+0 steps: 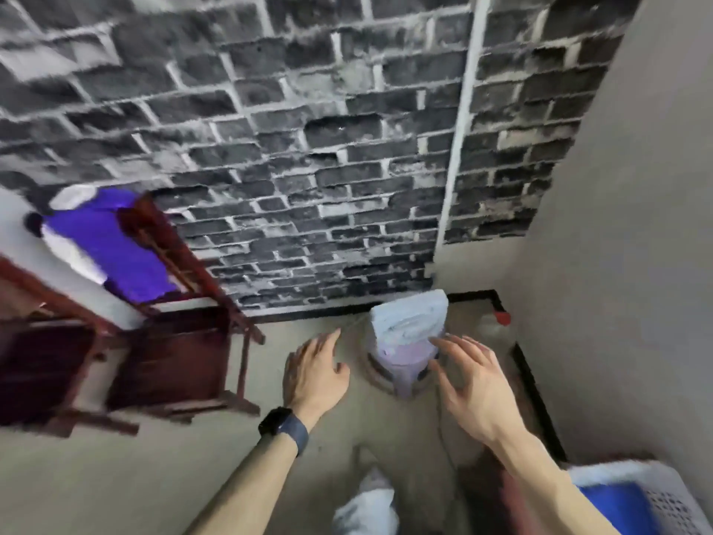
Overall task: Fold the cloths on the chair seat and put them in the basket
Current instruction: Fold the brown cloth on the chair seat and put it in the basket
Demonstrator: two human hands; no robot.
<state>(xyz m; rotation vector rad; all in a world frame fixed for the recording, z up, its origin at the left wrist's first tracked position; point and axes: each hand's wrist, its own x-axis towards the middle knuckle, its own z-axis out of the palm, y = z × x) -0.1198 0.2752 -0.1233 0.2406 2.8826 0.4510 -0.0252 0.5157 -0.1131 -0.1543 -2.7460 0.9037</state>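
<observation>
Head view shows my left hand [314, 370] and right hand [468, 384] spread empty; I should grip the folded cloth [409, 316] evenly from both sides.

Bright purple and white cloth [112, 245] lying spread out and rumpled on the dark red wooden chair [185, 260] at the left, white plastic basket with little holes [656, 496] at the bottom right corner, something blue inside it
</observation>
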